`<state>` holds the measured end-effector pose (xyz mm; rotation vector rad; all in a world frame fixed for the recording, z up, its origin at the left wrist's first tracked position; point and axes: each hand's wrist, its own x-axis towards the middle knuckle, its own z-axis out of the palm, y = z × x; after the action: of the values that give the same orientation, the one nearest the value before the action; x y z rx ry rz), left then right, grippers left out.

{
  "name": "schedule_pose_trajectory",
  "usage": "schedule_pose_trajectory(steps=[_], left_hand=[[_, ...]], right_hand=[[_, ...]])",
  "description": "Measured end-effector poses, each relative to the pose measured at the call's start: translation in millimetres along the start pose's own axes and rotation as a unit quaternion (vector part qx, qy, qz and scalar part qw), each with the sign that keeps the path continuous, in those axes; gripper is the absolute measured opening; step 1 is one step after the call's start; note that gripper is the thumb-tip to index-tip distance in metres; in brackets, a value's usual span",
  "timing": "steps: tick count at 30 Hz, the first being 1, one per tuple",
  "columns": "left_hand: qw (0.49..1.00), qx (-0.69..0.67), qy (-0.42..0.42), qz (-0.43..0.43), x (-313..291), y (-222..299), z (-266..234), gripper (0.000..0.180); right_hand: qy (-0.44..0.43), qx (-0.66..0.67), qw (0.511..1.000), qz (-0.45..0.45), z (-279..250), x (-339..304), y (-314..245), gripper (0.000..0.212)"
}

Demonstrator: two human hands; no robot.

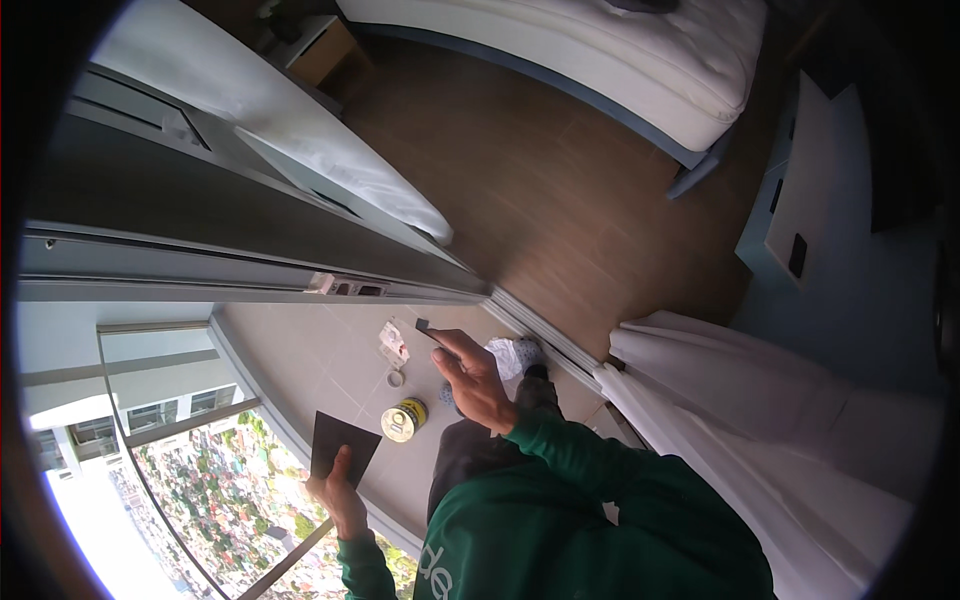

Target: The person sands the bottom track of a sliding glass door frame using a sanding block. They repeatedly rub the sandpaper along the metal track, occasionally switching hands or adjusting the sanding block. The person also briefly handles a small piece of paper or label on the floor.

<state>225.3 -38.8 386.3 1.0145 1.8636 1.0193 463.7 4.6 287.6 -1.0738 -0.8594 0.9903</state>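
Note:
My left hand grips the lower edge of a dark, flat, square sheet that looks like sandpaper, thumb on top. My right hand is raised ahead of my body, fingers pressed together around a small dark flat piece that sticks out past the fingertips. The hands are well apart. Below them on the balcony tiles stands a round yellow-and-black can with a pale lid. A roll of tape lies beyond it, beside a white-and-red packet.
A grey sliding door frame with a latch stands at left; its floor track runs by my feet. A glass balcony railing is lower left. White curtains hang at right. Inside are a bed and a low cabinet.

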Motion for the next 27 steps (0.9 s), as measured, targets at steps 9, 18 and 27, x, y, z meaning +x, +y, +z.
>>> schedule_pose_trajectory(steps=[9, 18, 27], left_hand=[[0.996, 0.034, 0.061, -0.050, -25, -16, -9, 0.039], [0.998, 0.017, 0.046, -0.042, -23, -12, -9, 0.036], [0.997, 0.015, 0.050, -0.050, -25, -3, 0, 0.033]], right_hand=[[0.025, -0.058, 0.997, -0.043, 25, 39, 32, 0.033], [0.035, -0.038, 0.998, -0.043, 35, 47, 39, 0.035], [0.036, -0.058, 0.995, -0.074, 44, 52, 50, 0.036]])
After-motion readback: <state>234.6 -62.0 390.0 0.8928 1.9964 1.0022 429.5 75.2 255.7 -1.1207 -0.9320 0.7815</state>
